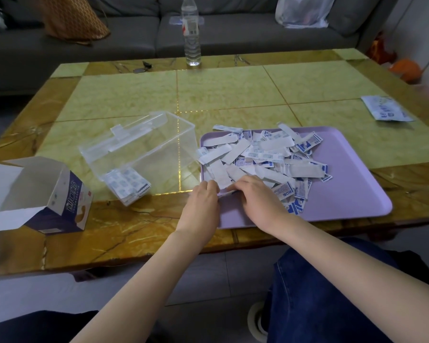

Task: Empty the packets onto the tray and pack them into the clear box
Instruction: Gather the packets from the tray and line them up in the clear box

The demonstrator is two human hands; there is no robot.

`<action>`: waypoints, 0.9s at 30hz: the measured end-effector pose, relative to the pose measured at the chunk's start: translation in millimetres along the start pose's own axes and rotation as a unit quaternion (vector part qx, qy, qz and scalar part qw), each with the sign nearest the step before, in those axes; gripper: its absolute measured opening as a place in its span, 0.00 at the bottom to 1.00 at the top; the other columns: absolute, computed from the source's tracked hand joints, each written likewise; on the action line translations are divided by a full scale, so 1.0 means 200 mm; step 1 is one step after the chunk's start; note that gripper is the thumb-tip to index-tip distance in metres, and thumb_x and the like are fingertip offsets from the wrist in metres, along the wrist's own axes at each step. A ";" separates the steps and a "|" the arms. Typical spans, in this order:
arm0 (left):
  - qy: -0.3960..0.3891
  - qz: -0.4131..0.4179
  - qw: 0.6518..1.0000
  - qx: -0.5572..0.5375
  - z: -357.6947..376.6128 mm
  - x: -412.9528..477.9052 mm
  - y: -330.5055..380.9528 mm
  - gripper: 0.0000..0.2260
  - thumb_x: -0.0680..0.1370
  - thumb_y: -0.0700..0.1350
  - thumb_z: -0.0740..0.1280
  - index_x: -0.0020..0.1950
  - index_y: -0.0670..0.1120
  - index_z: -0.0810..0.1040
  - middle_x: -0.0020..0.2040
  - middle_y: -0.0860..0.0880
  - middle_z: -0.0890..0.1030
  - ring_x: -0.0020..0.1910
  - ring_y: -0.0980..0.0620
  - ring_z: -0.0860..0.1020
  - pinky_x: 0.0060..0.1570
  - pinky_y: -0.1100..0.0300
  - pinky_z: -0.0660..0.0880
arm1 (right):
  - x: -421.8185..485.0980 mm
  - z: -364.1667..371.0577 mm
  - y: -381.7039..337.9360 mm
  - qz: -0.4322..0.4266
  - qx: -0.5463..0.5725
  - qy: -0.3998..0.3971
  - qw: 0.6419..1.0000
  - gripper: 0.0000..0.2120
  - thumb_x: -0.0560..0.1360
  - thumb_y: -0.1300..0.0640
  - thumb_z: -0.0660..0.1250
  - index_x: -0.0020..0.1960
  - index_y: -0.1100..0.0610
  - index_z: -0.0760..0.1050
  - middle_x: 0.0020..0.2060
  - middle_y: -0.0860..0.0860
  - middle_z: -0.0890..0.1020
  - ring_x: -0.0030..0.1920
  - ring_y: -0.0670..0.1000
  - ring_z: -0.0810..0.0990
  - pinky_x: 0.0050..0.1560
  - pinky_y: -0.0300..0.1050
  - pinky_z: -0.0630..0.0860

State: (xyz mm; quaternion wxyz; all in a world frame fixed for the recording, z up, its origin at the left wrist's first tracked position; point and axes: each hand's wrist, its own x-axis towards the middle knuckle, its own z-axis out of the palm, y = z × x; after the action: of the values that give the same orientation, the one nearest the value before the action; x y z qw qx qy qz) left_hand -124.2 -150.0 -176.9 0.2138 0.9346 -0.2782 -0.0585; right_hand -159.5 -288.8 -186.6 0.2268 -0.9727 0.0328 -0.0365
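Observation:
A lilac tray [344,194] lies on the table with a heap of white and blue plaster strips [265,157] spread over its left half. The clear box [144,149] stands just left of the tray with its lid tipped back, and a stack of strips [126,185] leans in its near left corner. My left hand [203,201] and my right hand [255,194] meet at the tray's near left edge, fingers curled round a small bunch of strips [223,180] gathered between them.
An opened cardboard plaster carton [47,194] lies at the table's left edge. An emptied white packet [386,111] sits at the far right. A water bottle [190,30] stands at the table's far edge, with a grey sofa behind it.

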 end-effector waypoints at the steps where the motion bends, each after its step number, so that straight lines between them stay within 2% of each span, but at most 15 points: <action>1: 0.000 0.000 1.000 0.007 0.00 0.01 0.00 0.09 0.77 0.32 0.56 0.55 0.41 0.69 0.56 0.44 0.71 0.54 0.46 0.71 0.51 0.59 0.67 | 0.00 -0.01 0.00 0.001 0.005 0.003 1.000 0.20 0.75 0.70 0.57 0.61 0.56 0.76 0.56 0.52 0.77 0.60 0.52 0.71 0.59 0.47 0.70; 4: -0.003 -0.005 1.000 0.014 -0.01 0.02 -0.02 0.07 0.77 0.33 0.58 0.47 0.44 0.68 0.52 0.43 0.74 0.48 0.46 0.72 0.43 0.59 0.67 | -0.02 -0.04 -0.02 -0.003 0.012 0.011 1.000 0.17 0.77 0.67 0.58 0.62 0.56 0.75 0.57 0.51 0.79 0.61 0.51 0.72 0.59 0.46 0.70; 7: 0.011 -0.006 1.000 0.026 -0.07 0.02 -0.01 0.04 0.79 0.36 0.57 0.48 0.44 0.69 0.50 0.45 0.75 0.45 0.45 0.72 0.38 0.57 0.66 | -0.03 -0.07 -0.05 -0.019 0.024 0.030 0.999 0.14 0.78 0.62 0.60 0.62 0.56 0.74 0.56 0.50 0.79 0.59 0.51 0.75 0.58 0.45 0.72; 10: 0.062 0.010 0.998 0.015 -0.17 0.01 -0.01 0.05 0.80 0.38 0.56 0.52 0.44 0.70 0.50 0.46 0.75 0.46 0.45 0.73 0.37 0.58 0.63 | -0.05 -0.10 -0.10 -0.048 0.048 0.058 0.996 0.12 0.80 0.57 0.59 0.61 0.56 0.73 0.51 0.50 0.81 0.52 0.51 0.79 0.50 0.47 0.76; 13: 0.115 0.025 0.993 0.006 -0.28 0.00 -0.02 0.05 0.80 0.41 0.56 0.53 0.45 0.70 0.49 0.48 0.76 0.47 0.47 0.73 0.38 0.57 0.65 | -0.04 -0.13 -0.17 -0.055 0.093 0.083 0.991 0.13 0.80 0.56 0.57 0.64 0.57 0.69 0.49 0.52 0.81 0.48 0.51 0.79 0.45 0.49 0.76; 16: 0.155 0.024 0.988 -0.013 -0.39 -0.03 -0.07 0.05 0.80 0.43 0.57 0.54 0.45 0.71 0.47 0.49 0.76 0.44 0.49 0.73 0.37 0.58 0.64 | 0.02 -0.15 -0.28 -0.087 0.109 0.105 0.985 0.10 0.81 0.57 0.57 0.58 0.58 0.73 0.44 0.49 0.79 0.43 0.50 0.77 0.41 0.46 0.73; 20: 0.196 0.032 0.980 -0.029 -0.52 -0.06 -0.13 0.05 0.80 0.42 0.59 0.53 0.46 0.72 0.46 0.51 0.76 0.44 0.49 0.73 0.37 0.58 0.65 | 0.12 -0.19 -0.41 -0.121 0.089 0.116 0.982 0.08 0.79 0.56 0.61 0.54 0.57 0.76 0.43 0.50 0.80 0.43 0.52 0.77 0.42 0.47 0.73; 22: 0.217 0.039 0.974 -0.047 -0.58 -0.07 -0.17 0.05 0.79 0.41 0.60 0.55 0.46 0.72 0.48 0.51 0.75 0.45 0.50 0.73 0.39 0.59 0.66 | 0.18 -0.22 -0.47 -0.140 0.068 0.118 0.981 0.07 0.78 0.58 0.62 0.52 0.58 0.77 0.42 0.51 0.80 0.45 0.52 0.75 0.44 0.46 0.72; 24: 0.237 0.036 0.969 -0.066 -0.63 -0.08 -0.24 0.09 0.79 0.41 0.61 0.60 0.45 0.69 0.55 0.50 0.73 0.48 0.50 0.73 0.42 0.59 0.68 | 0.24 -0.24 -0.54 -0.162 0.045 0.150 0.974 0.06 0.77 0.60 0.63 0.50 0.60 0.78 0.42 0.52 0.80 0.45 0.52 0.72 0.46 0.42 0.68; 27: 0.236 -0.027 0.970 -0.058 -0.66 -0.11 -0.37 0.15 0.79 0.41 0.61 0.66 0.44 0.65 0.62 0.46 0.68 0.54 0.47 0.71 0.47 0.56 0.69 | 0.35 -0.25 -0.64 -0.156 0.025 0.192 0.969 0.07 0.77 0.61 0.62 0.48 0.62 0.78 0.43 0.54 0.80 0.45 0.53 0.70 0.48 0.41 0.62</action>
State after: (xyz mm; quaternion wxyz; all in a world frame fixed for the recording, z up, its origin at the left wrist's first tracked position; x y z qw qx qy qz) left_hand -76.1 -34.3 -90.9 0.3256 0.9151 -0.1909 0.1420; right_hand -87.9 -202.3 -80.4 0.2316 -0.9348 -0.0769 -0.2582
